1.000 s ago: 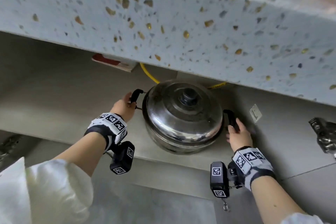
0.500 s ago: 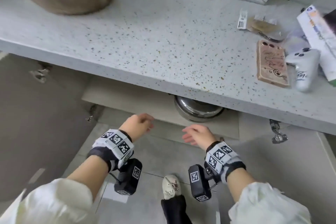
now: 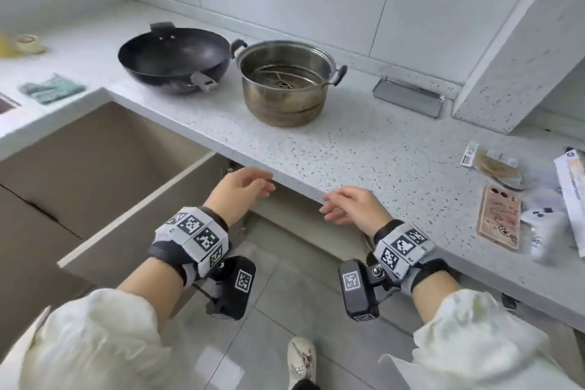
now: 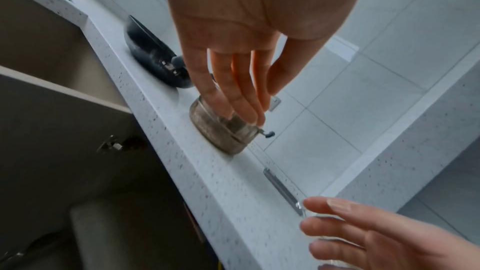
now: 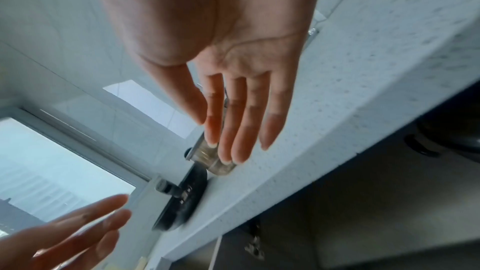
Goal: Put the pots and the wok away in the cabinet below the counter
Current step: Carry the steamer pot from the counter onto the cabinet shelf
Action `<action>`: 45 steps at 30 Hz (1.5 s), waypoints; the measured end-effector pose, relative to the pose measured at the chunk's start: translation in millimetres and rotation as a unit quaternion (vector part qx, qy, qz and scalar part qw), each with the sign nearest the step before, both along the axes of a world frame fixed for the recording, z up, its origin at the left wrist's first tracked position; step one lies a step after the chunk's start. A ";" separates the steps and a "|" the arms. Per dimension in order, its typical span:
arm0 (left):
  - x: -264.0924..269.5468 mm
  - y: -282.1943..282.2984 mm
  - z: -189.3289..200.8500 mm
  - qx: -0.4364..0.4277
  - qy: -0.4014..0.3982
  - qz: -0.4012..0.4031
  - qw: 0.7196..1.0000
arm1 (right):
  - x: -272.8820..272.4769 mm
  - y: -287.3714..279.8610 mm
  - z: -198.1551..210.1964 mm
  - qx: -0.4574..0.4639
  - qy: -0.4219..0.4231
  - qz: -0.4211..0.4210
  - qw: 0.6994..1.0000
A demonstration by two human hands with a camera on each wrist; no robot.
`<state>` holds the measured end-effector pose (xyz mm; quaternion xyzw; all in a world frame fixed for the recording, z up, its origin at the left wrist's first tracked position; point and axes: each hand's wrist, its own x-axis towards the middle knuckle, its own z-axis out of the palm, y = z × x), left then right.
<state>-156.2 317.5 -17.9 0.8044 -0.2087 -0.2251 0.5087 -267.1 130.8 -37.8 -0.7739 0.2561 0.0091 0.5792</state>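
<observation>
A black wok (image 3: 172, 62) and a steel pot (image 3: 285, 82) with no lid stand side by side on the speckled counter (image 3: 364, 149), the wok to the left. Both show small and partly behind fingers in the wrist views: wok (image 4: 153, 56) (image 5: 182, 196), pot (image 4: 218, 130) (image 5: 221, 166). My left hand (image 3: 243, 185) and right hand (image 3: 348, 204) hover empty at the counter's front edge, fingers loose and straight, well short of the pot. The cabinet opening lies below the counter; the lidded pot (image 5: 451, 132) shows dimly inside it.
The cabinet door (image 3: 104, 187) stands swung out to my left. A phone (image 3: 500, 220), a white controller (image 3: 544, 228) and papers lie on the counter at right. A grey tray (image 3: 408, 96) sits behind. A green cloth (image 3: 50, 89) lies far left. My shoe (image 3: 300, 361) is on the tile floor.
Both hands let go of the lidded pot's handles inside the cabinet and drew back and up to counter height. My view rose from the cabinet to the countertop.
</observation>
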 end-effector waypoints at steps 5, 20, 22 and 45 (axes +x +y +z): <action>50.6 -14.8 27.1 -0.002 -0.040 0.043 0.998 | 60.0 -42.0 26.6 -0.023 -0.065 -0.091 0.993; 218.0 -121.8 36.4 0.022 -0.115 0.126 0.985 | 264.5 -170.4 24.5 -0.083 0.005 -0.194 0.978; 238.3 -125.3 34.8 0.035 -0.113 0.132 0.984 | 283.5 -175.3 15.6 -0.096 0.002 -0.224 0.970; 290.0 -203.6 9.9 0.103 -0.036 -0.022 0.994 | 154.2 -227.8 10.9 -0.166 0.021 -0.321 0.932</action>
